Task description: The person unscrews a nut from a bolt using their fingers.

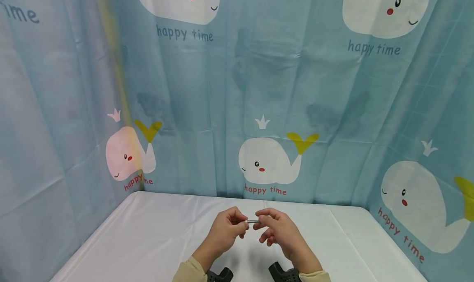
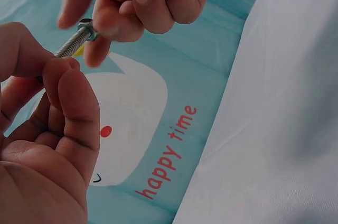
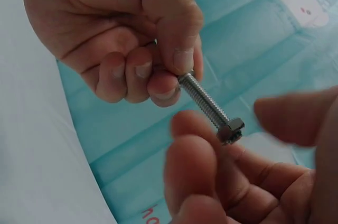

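Between both hands, above the table, is a silver threaded bolt (image 1: 253, 221). My left hand (image 1: 226, 228) pinches one end of it between thumb and fingertips, covering that end. On the other end sits a hex piece that looks like a nut (image 3: 232, 130), turned toward my right hand (image 1: 279, 228). The right thumb stands apart from this nut in the right wrist view, blurred, while the right fingers lie close beneath it. Whether a right fingertip touches the nut I cannot tell. The bolt's thread (image 2: 74, 43) shows bare between the left fingertips and the nut.
A white cloth covers the table (image 1: 148, 232) under the hands. Behind and at the sides hangs a blue curtain (image 1: 192, 158) printed with whales. Dark wrist devices (image 1: 283, 272) are strapped below both hands.
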The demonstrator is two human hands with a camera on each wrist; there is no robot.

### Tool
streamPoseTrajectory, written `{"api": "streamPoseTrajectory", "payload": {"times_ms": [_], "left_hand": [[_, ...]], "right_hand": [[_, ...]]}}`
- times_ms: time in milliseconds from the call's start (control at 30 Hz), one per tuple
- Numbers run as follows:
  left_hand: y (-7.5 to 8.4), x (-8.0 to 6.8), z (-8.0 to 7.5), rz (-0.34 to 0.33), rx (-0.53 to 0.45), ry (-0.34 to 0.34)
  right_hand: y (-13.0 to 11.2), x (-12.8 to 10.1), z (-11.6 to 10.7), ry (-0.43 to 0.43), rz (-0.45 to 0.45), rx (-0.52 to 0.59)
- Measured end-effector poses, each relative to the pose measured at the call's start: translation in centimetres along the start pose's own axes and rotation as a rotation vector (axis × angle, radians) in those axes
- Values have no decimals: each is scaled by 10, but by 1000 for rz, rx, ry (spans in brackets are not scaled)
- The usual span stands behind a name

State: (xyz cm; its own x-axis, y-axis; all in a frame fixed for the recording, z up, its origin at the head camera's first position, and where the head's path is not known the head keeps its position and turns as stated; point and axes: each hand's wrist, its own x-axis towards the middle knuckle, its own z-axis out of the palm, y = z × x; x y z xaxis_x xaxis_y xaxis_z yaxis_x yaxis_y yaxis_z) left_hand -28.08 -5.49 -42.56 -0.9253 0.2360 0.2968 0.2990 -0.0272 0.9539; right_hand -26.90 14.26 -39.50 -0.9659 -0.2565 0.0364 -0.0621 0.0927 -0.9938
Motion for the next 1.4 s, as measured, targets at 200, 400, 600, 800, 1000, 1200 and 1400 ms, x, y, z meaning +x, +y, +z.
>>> {"api": "streamPoseTrajectory", "payload": {"times_ms": [200,400,600,800,1000,1200,1400], "left_hand": [[0,0,0,3,5,2],[3,0,1,-8,10,-14],[2,1,1,0,15,-8],[1,0,0,11,14,4],[1,1,-2,24,-35,-1],[1,0,-2,15,-69,-3],[1,0,-2,8,-71,-2]], "right_hand": [[2,1,2,4,-14,-18],[3,2,2,-2,-31,6],[0,0,2,-1,-38,12],[-1,-1,2,4,-37,18],[1,1,1,37,2,4],[2,2,1,62,-16,-33],[1,2,1,57,-17,0]]}}
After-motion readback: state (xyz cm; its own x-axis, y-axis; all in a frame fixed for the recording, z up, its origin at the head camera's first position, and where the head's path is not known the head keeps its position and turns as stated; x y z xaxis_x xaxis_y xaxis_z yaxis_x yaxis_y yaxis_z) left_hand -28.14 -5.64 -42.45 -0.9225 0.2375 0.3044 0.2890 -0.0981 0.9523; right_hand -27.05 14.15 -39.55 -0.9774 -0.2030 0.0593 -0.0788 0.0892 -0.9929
